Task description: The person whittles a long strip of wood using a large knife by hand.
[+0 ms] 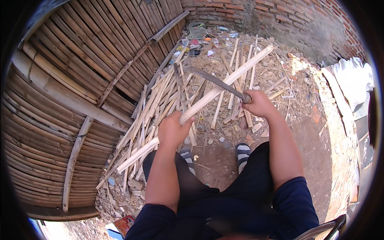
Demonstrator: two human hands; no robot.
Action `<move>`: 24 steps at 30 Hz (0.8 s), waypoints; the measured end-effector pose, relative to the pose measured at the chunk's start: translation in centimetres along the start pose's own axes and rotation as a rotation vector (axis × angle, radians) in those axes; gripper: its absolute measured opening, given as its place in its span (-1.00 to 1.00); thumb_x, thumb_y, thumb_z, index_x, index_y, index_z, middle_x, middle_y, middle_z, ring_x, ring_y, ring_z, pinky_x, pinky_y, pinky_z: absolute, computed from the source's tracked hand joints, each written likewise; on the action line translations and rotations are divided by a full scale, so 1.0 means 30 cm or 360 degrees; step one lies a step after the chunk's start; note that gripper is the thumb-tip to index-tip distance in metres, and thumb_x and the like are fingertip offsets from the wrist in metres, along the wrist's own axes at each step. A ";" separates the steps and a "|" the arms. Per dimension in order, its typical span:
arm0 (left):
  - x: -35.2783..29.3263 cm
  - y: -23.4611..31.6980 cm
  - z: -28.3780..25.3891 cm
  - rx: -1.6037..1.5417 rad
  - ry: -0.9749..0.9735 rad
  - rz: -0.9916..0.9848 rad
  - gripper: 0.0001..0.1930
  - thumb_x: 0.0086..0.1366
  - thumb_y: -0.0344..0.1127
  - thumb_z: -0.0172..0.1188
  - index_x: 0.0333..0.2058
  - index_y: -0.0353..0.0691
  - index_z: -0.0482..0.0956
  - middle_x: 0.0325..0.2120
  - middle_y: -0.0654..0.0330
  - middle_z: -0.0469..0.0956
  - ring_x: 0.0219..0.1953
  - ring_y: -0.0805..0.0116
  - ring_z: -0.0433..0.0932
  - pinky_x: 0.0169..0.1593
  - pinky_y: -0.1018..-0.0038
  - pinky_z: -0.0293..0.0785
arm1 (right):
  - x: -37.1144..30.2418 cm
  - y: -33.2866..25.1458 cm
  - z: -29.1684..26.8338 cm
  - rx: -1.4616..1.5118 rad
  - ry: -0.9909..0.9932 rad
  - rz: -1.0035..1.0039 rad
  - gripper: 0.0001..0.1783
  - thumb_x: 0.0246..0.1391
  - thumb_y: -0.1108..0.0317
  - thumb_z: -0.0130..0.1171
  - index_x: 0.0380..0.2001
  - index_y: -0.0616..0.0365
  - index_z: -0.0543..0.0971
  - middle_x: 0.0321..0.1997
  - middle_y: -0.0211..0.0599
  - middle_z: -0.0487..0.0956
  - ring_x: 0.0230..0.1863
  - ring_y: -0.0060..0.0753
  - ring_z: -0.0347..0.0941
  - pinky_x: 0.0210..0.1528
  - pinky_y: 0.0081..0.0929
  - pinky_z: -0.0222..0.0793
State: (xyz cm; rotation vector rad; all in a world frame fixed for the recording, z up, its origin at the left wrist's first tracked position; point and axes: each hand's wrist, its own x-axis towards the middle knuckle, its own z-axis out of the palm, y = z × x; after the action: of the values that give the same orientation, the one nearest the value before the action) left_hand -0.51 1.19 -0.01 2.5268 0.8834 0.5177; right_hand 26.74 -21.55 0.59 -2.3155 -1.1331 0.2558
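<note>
My left hand (173,129) is closed round a long pale bamboo strip (249,65), which slants from my left knee up to the far right. In my right hand (259,105) is the handle of a sickle with a dark curved blade (202,74). Its blade crosses the strip beyond my left hand, with the tip pointing to the far left. I cannot tell how far the edge has bitten into the strip, or whether it only rests against it.
Many loose bamboo strips (151,105) lie piled at left, beside a slatted bamboo wall (100,52). Rubbish (196,42) is scattered below the brick wall (276,26). White sacking (352,78) hangs at right. My sandalled feet (243,154) stand on dirt among wood scraps.
</note>
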 end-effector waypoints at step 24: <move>-0.006 0.039 -0.031 0.0022 -0.0090 -0.0080 -0.54 0.25 0.11 0.48 -0.28 -0.25 0.72 -0.44 -0.06 0.69 -0.31 -0.14 0.70 -0.19 0.05 0.59 | -0.021 0.030 -0.040 0.0096 0.0176 0.0338 -0.57 0.10 0.16 0.49 -0.07 0.22 0.69 -0.18 0.13 0.72 -0.07 0.21 0.67 0.03 -0.02 0.55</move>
State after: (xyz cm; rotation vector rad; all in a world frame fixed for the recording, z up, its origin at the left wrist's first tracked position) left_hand -0.50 0.47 1.31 2.5113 0.9301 0.4240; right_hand 27.42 -22.95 1.05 -2.3654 -0.8156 0.2335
